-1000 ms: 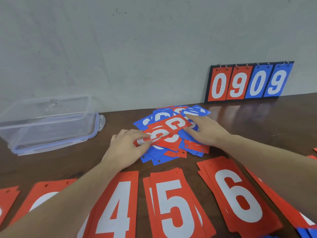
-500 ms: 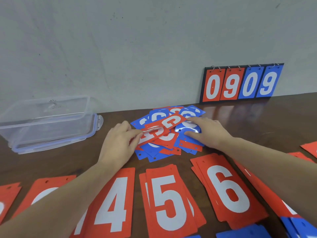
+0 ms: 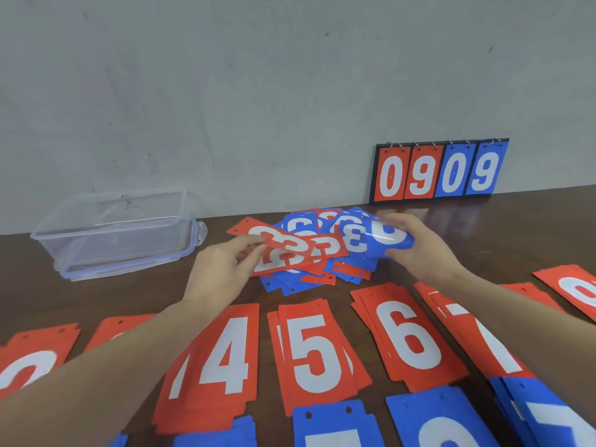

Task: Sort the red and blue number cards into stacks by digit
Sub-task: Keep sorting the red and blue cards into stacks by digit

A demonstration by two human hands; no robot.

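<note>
Both hands are on the unsorted pile [image 3: 317, 269] of mixed red and blue number cards, which lies between them on the brown table [image 3: 106, 295]. Left hand [image 3: 222, 269] pinches the near end of a red card [image 3: 283, 250], thumb on top and fingers curled under; its digit reads like a 3, partly covered. Right hand [image 3: 416, 246] grips a blue card [image 3: 390, 237] by its right end, thumb below and fingers over the top edge; glare on the face, digit not readable for certain. A blue 3 card [image 3: 351, 237] shows between the two held cards. Nearer than the hands lie the sorted red stacks: red 4 stack [image 3: 225, 359] under the left forearm, red 5 stack [image 3: 316, 353] between the forearms, red 6 stack [image 3: 406, 333] just left of the right forearm, a red 7 stack [image 3: 477, 337] partly under that arm. Blue stacks [image 3: 338, 424] sit nearer still, cropped by the bottom edge. Left of the left hand is a clear plastic box [image 3: 113, 230]. Beyond the right hand a scoreboard [image 3: 438, 172] reading 0909 leans on the wall.
</note>
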